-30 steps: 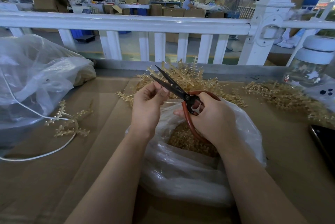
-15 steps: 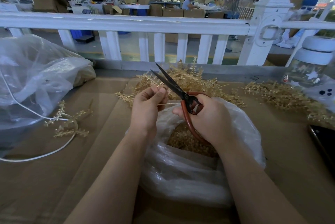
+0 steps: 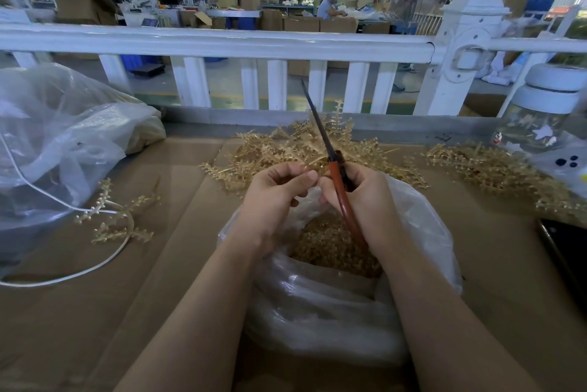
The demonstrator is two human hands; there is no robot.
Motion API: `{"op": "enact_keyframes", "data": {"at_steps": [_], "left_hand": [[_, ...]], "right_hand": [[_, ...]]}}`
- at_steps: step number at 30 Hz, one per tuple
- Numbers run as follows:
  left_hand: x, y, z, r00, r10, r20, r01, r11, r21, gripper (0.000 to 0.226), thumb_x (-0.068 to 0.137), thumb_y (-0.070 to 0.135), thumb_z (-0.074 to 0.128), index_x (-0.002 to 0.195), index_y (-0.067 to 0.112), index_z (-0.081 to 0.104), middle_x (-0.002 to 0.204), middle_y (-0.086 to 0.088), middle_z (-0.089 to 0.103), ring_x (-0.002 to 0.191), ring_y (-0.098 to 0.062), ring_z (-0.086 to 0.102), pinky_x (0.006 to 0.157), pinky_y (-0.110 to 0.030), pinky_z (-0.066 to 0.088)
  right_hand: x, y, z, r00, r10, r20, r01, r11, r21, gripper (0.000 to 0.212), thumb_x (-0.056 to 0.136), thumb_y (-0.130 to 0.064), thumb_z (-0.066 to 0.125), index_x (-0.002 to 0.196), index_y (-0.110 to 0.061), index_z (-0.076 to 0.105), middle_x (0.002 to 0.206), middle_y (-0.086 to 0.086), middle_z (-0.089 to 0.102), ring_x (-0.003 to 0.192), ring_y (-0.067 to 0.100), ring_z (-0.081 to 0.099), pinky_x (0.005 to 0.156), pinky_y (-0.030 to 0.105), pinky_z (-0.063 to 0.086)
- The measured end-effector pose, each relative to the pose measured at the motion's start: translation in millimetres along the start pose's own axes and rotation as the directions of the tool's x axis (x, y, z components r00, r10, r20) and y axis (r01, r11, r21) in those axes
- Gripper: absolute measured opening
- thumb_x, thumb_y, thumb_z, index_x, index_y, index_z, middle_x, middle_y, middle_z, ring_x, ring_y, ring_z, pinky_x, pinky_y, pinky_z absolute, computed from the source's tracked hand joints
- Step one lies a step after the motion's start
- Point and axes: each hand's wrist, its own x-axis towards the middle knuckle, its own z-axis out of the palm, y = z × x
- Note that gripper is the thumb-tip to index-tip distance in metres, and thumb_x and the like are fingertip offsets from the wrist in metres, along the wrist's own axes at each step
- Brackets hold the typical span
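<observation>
My right hand [image 3: 362,198] grips red-handled scissors [image 3: 338,175]; the dark blades are closed and point up and away. My left hand [image 3: 276,194] is curled just left of the scissors, thumb pressed to fingertips as if pinching something small that I cannot make out. Both hands hover over an open clear plastic bag [image 3: 422,233] holding small golden cut pieces [image 3: 327,242]. A pile of golden plastic sprigs [image 3: 286,147] lies on the cardboard right behind my hands.
More golden sprigs [image 3: 495,169] spread to the right, and a single sprig [image 3: 117,220] with a white cord [image 3: 63,277] lies left. A big clear bag [image 3: 57,144] sits far left, a glass jar [image 3: 546,118] far right, a dark phone [image 3: 565,252] at the right edge. A white railing [image 3: 222,42] borders the bench.
The scissor blades, open before, have closed and swung upright. My hands have drawn closer together above the bag.
</observation>
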Motion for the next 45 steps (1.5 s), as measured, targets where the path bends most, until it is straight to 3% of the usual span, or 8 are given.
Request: {"op": "enact_keyframes", "data": {"at_steps": [5,8,11,16,28,34,39,45], "left_hand": [[3,0,-3,0.992,0.004,-0.123,-0.015,0.996,-0.089,0.013,0.087,0.016,0.072,0.074,0.020,0.071,0.071,0.002,0.068,0.062,-0.007,0.056,0.063,-0.022,0.043],[4,0,-3,0.991,-0.005,-0.136,-0.006,0.997,-0.078,0.016,0.088,0.012,0.070,0.074,0.019,0.071,0.071,0.001,0.069,0.061,-0.006,0.055,0.061,-0.020,0.043],[4,0,-3,0.989,0.003,-0.149,-0.016,0.996,-0.091,0.016,0.089,0.009,0.068,0.076,0.018,0.069,0.072,0.001,0.069,0.060,-0.004,0.057,0.058,-0.017,0.044],[1,1,-3,0.986,0.045,-0.160,-0.065,0.991,-0.119,0.030,0.092,0.006,0.064,0.068,0.024,0.066,0.064,0.009,0.061,0.059,-0.002,0.054,0.058,-0.016,0.044],[5,-3,-6,0.988,0.060,-0.141,-0.086,0.978,-0.190,0.032,0.090,-0.010,0.049,0.074,0.015,0.061,0.064,0.005,0.054,0.060,-0.006,0.047,0.056,-0.017,0.040],[7,-6,-9,0.994,0.049,-0.097,-0.067,0.981,-0.183,0.026,0.092,-0.005,0.050,0.078,0.014,0.061,0.066,0.005,0.053,0.062,-0.007,0.044,0.061,-0.023,0.037],[8,-6,-10,0.997,0.053,-0.062,-0.066,0.973,-0.221,0.032,0.093,-0.003,0.050,0.077,0.018,0.067,0.068,0.003,0.053,0.062,-0.006,0.045,0.059,-0.020,0.038],[8,-6,-12,0.999,0.037,-0.030,-0.044,0.967,-0.252,0.027,0.093,0.002,0.053,0.077,0.019,0.066,0.067,0.004,0.054,0.062,-0.006,0.048,0.061,-0.020,0.038]], "right_hand": [[1,4,-1,0.996,-0.085,0.002,0.085,0.995,-0.050,0.016,0.088,-0.019,0.076,0.077,-0.027,0.067,0.073,-0.008,0.071,0.066,0.003,0.066,0.062,0.016,0.053],[3,8,1,0.995,-0.100,-0.002,0.100,0.990,-0.102,0.015,0.088,-0.022,0.077,0.078,-0.028,0.067,0.078,-0.010,0.071,0.070,0.003,0.066,0.065,0.016,0.054],[3,11,0,0.998,-0.048,-0.038,0.041,0.984,-0.175,0.024,0.082,-0.050,0.075,0.083,-0.026,0.069,0.076,-0.009,0.072,0.072,0.007,0.067,0.070,0.033,0.059],[-1,11,-4,0.994,-0.111,0.006,0.098,0.853,-0.512,0.061,0.068,-0.086,0.057,0.098,-0.033,0.060,0.088,-0.017,0.066,0.082,0.002,0.061,0.070,0.026,0.053],[-2,10,-4,0.956,-0.291,0.020,0.228,0.702,-0.674,0.062,0.073,-0.083,0.057,0.096,-0.025,0.061,0.086,-0.013,0.064,0.078,0.008,0.059,0.068,0.027,0.054],[-3,10,-4,0.963,-0.268,0.009,0.203,0.707,-0.678,0.064,0.072,-0.086,0.054,0.090,-0.025,0.061,0.081,-0.014,0.065,0.075,0.007,0.060,0.066,0.028,0.056],[-5,7,-4,0.963,-0.268,-0.004,0.190,0.696,-0.693,0.063,0.072,-0.089,0.049,0.083,-0.028,0.060,0.072,-0.016,0.061,0.067,0.003,0.054,0.056,0.016,0.044],[-6,5,-5,0.967,-0.255,-0.002,0.187,0.717,-0.672,0.073,0.067,-0.094,0.040,0.082,-0.026,0.064,0.069,-0.015,0.062,0.065,0.005,0.057,0.059,0.022,0.048]]}}
